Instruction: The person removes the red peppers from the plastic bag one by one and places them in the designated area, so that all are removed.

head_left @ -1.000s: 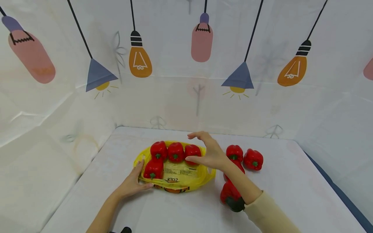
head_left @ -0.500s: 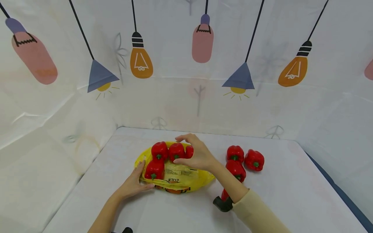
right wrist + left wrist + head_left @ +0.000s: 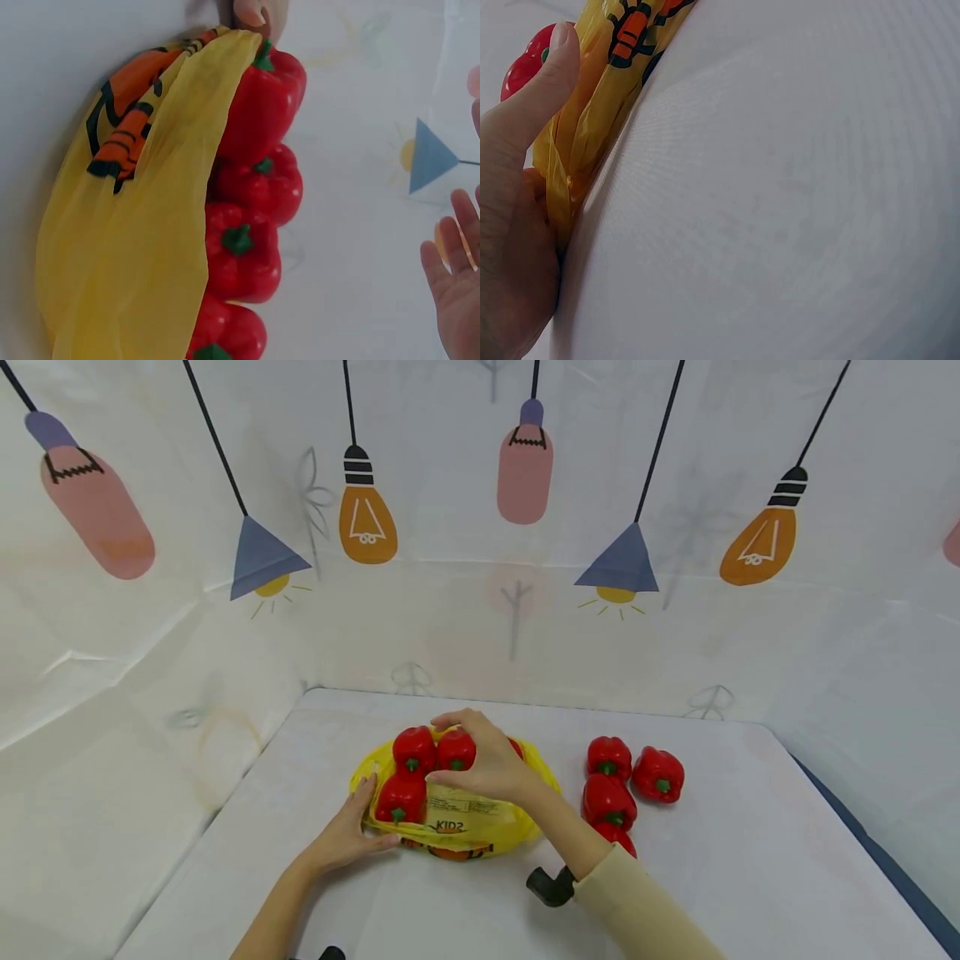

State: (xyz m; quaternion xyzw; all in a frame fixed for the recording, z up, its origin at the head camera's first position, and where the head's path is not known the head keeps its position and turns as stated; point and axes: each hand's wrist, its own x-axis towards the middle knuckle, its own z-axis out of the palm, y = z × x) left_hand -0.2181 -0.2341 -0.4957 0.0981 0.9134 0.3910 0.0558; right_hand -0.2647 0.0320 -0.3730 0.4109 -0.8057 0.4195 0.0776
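A yellow plastic bag (image 3: 480, 827) with dark lettering lies on the table, its mouth facing up. Several red bell peppers (image 3: 414, 749) sit inside, mostly along its back and left side. My left hand (image 3: 347, 835) rests against the bag's left end, thumb along the front and fingers up the side. In the left wrist view the thumb overlaps a pepper (image 3: 526, 66). My right hand (image 3: 487, 764) is over the bag with thumb and fingers spread apart, holding nothing and hiding part of the back right pepper. Its fingers look straight in the right wrist view.
To the right of the bag, several more red bell peppers (image 3: 658, 774) lie grouped on the white table (image 3: 750, 860). A black device (image 3: 551, 887) shows at the right forearm. Behind the table hangs a white sheet (image 3: 450, 627) printed with lamps and bulbs.
My right hand has moved left across the bag, from the back right pepper toward the middle one, uncovering peppers on the right. My left hand stays at the bag's left end.
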